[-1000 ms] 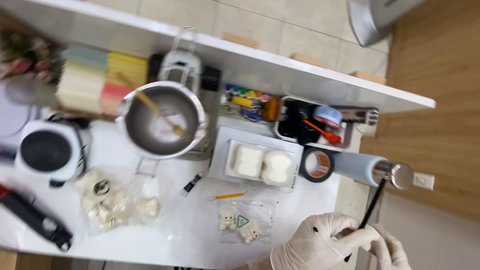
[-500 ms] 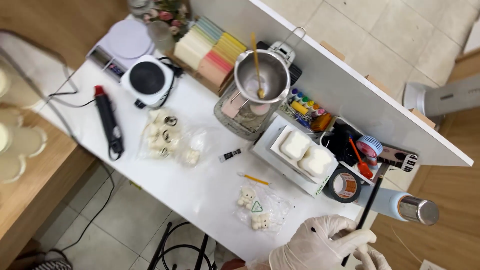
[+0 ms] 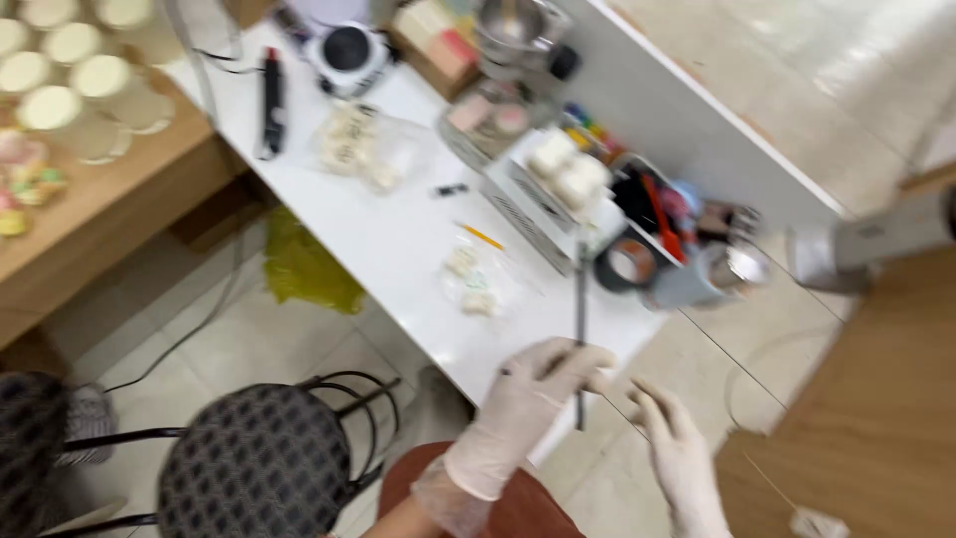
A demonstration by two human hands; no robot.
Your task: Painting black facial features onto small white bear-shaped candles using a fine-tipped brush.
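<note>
White gloves cover both your hands: your left hand (image 3: 538, 394) is clamped on a thin dark rod (image 3: 581, 329) held upright over the worktop's (image 3: 398, 239) near edge, and your right hand (image 3: 672, 443) hangs open beside it. Nothing is worked yet. Free room lies toward the chair (image 3: 259, 463).

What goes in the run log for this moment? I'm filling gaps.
left hand: gloved, grips thin dark rod upright | right hand: gloved, open, beside rod | white table ahead
</note>
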